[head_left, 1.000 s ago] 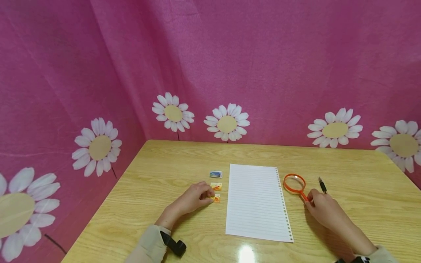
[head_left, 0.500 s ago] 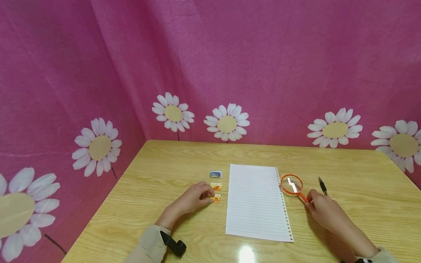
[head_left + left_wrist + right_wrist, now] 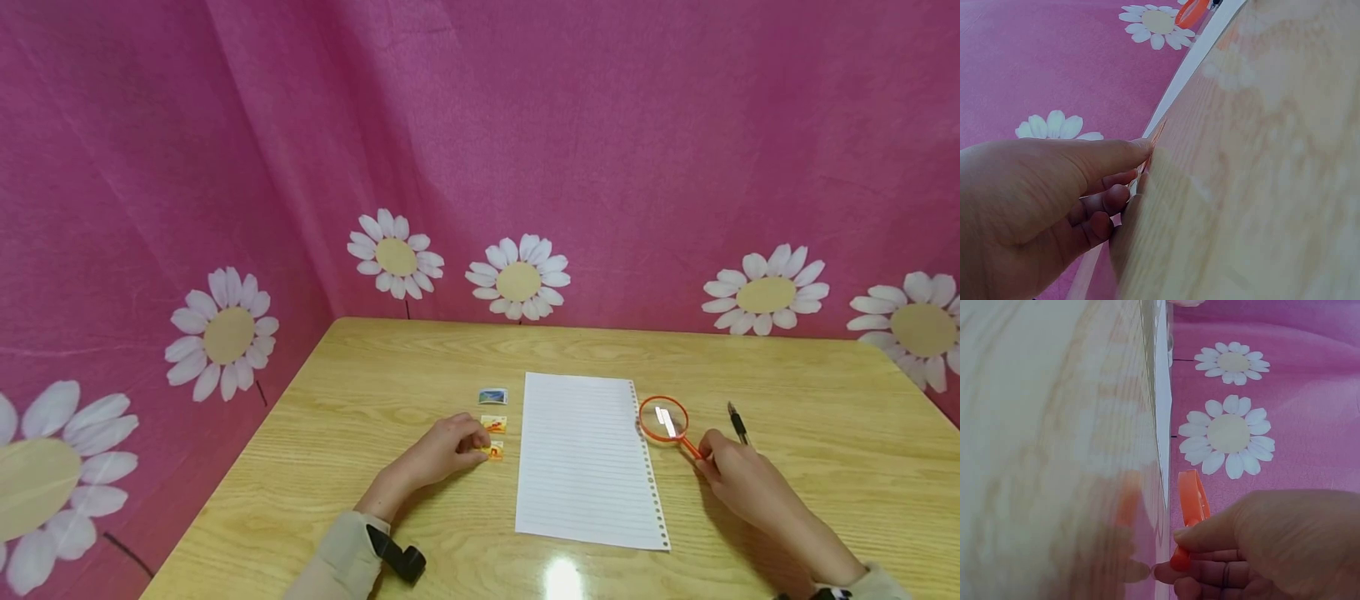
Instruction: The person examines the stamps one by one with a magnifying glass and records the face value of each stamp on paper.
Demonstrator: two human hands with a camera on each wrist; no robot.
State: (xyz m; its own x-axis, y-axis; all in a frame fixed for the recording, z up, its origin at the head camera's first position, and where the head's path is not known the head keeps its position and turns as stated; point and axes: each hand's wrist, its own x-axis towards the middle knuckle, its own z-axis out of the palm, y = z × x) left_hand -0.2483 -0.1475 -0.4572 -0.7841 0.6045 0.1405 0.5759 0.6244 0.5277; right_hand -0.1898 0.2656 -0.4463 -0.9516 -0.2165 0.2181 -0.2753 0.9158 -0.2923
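Observation:
In the head view my left hand [image 3: 446, 450] is at the nearest of three small stamps in a column, a yellow-orange stamp [image 3: 495, 451]. The left wrist view shows the thumb and fingers [image 3: 1110, 156] pinching its thin edge, low over the table. Behind it lie another yellow stamp [image 3: 493, 424] with a red figure and a blue stamp [image 3: 493, 397]. My right hand [image 3: 742, 479] grips the handle of an orange-rimmed magnifying glass [image 3: 684, 442], whose lens overlaps the holed right edge of the paper in the head view. In the right wrist view its orange rim [image 3: 1191, 494] stands tilted above the tabletop.
A lined white sheet [image 3: 588, 467] with punched holes lies between the hands. A black pen [image 3: 737, 423] lies beyond the right hand, partly hidden by it. The wooden table [image 3: 420, 358] meets a pink flowered curtain [image 3: 600, 167] at the back and left.
The magnifying glass has swung slightly left, its lens now over the paper's edge, with a changed glare on it. The left hand and the stamps stay where they were.

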